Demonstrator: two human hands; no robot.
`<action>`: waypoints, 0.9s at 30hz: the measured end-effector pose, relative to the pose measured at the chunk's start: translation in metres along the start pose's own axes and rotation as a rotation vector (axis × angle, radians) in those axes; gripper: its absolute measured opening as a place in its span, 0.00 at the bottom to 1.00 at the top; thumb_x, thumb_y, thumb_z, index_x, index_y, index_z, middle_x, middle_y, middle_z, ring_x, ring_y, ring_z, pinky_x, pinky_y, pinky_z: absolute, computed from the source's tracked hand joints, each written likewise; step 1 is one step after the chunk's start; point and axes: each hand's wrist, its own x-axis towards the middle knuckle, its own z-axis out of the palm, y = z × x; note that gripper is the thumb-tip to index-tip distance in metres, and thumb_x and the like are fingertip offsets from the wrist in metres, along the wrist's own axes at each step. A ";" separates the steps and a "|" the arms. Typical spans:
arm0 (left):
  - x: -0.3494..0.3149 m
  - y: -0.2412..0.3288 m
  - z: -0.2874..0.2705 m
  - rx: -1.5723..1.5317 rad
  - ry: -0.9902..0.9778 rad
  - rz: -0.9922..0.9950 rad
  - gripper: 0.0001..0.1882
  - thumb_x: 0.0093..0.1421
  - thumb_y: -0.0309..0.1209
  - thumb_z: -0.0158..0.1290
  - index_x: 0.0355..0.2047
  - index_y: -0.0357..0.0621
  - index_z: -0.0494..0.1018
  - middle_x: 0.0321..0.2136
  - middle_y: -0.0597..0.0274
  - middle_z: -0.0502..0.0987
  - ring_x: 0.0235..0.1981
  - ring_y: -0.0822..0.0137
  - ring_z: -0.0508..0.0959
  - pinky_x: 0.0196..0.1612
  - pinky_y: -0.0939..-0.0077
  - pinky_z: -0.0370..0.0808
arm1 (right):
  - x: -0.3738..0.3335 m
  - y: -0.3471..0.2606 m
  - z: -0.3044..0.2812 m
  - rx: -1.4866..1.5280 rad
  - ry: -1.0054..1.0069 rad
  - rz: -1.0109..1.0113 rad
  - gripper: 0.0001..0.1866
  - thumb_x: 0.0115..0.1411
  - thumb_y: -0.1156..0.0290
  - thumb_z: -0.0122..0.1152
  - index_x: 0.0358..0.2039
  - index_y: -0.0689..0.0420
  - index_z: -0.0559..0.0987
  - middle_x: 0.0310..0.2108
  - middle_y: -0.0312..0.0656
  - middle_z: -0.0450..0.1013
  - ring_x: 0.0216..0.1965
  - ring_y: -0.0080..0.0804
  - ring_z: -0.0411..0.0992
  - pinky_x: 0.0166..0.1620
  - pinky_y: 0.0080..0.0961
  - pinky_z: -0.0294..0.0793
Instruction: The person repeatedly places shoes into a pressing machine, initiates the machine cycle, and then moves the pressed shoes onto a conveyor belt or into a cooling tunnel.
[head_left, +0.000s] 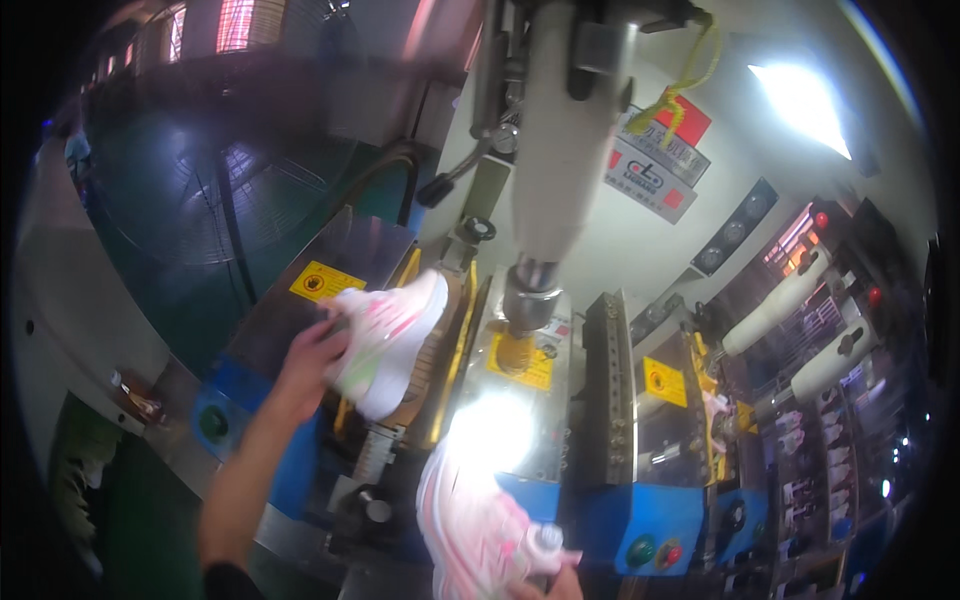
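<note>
1. In front of the blue and steel press machine [560, 400], left hand [312, 362] raised, fingers clamped on a pink and white sneaker [385, 340] at its heel end, toe pointing up and to the right.
2. Near the lower edge, right hand [550, 585] mostly cut off; fingers seem closed on the heel of a second pink and white sneaker [480, 530], though hard to confirm.
3. Above the machine bed, a grey vertical ram [550, 170] with a yellow cord [680, 90] hanging beside it.
4. Probably light and soft in the upper, stiffer in the sole; best taken at the heel or around the sole edge, not by the thin mesh.
5. Strong glare on the metal plate between both shoes, hiding the surface there.
6. Right side dark and bent by the lens; white cylinder shapes [775, 300] visible, purpose not clear.
</note>
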 end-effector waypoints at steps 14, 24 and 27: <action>-0.442 -0.123 -0.095 0.519 1.096 0.381 0.28 0.59 0.32 0.51 0.55 0.24 0.61 0.51 0.36 0.68 0.51 0.51 0.70 0.55 0.58 0.66 | 0.341 -0.061 0.134 -0.516 0.708 -0.766 0.29 0.58 0.58 0.55 0.45 0.74 0.62 0.40 0.66 0.65 0.38 0.61 0.69 0.43 0.45 0.70; -0.397 -0.130 -0.057 0.486 0.976 0.431 0.23 0.58 0.26 0.50 0.52 0.25 0.65 0.47 0.35 0.71 0.45 0.46 0.74 0.50 0.58 0.71 | 0.354 -0.108 0.098 -0.440 0.304 -0.406 0.32 0.55 0.56 0.55 0.49 0.72 0.62 0.45 0.61 0.65 0.43 0.50 0.71 0.46 0.39 0.73; -0.390 -0.113 -0.033 0.585 0.943 0.533 0.22 0.56 0.26 0.54 0.49 0.25 0.68 0.47 0.36 0.72 0.47 0.46 0.73 0.49 0.57 0.71 | 0.281 -0.129 0.081 -0.619 -0.085 -0.605 0.31 0.54 0.57 0.57 0.50 0.68 0.64 0.46 0.57 0.68 0.45 0.43 0.72 0.46 0.35 0.73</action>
